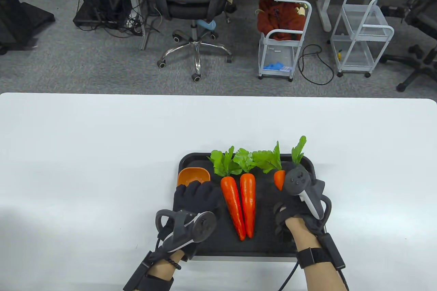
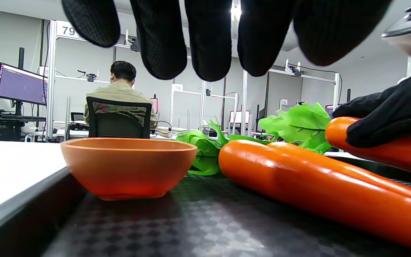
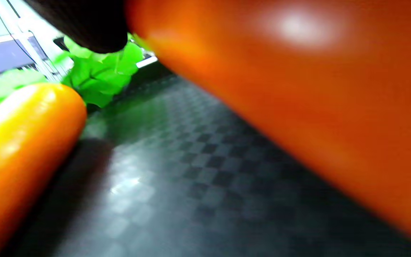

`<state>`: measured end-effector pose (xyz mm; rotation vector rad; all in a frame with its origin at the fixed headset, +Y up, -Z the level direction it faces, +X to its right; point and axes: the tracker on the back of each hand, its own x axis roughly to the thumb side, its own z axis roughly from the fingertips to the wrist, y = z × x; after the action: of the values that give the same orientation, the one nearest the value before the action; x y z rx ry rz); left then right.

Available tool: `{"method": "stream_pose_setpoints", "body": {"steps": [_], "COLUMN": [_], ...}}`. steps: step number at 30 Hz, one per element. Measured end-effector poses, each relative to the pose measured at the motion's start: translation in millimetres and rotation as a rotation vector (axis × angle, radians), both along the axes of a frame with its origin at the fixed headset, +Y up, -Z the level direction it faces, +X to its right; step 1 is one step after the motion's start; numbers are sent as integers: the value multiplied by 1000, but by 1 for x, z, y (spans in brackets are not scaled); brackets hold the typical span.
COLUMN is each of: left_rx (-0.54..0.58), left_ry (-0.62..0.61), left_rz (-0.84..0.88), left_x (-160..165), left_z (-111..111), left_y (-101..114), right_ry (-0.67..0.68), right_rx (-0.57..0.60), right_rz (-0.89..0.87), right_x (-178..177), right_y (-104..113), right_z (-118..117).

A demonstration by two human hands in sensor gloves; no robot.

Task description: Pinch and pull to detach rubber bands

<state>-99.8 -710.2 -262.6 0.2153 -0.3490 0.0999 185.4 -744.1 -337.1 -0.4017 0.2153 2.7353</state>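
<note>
White table [image 1: 102, 154] around tray [image 1: 239, 250]; right hand [image 1: 300, 202] gripping carrot [image 1: 279, 179], left hand [image 1: 196, 197] spread.

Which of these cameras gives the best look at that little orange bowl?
The left wrist view: the orange bowl stands whole and sharp there, side-on, on the black tray beside a carrot. The table view shows only its far part, the left hand covering the rest. The right wrist view shows no bowl, only blurred carrots and tray.
</note>
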Motion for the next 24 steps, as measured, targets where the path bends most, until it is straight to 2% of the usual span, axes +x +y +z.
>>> {"method": "stream_pose_setpoints", "body": {"steps": [8, 16, 19, 24], "left_rx": [-8, -27, -40, -100], "left_ry": [-11, -27, -23, -10], "left_rz": [15, 11, 6, 30], "left_x": [1, 5, 6, 9], "left_z": [2, 3, 2, 0], "left_y": [-1, -3, -6, -10], "right_ry": [-3, -6, -1, 92], "right_rx": [-112, -142, -117, 0], "right_rz": [143, 277, 216, 165], "right_x": [-10, -17, -15, -11], "right_y": [-14, -18, -14, 0], "right_z": [-9, -11, -8, 13]}}
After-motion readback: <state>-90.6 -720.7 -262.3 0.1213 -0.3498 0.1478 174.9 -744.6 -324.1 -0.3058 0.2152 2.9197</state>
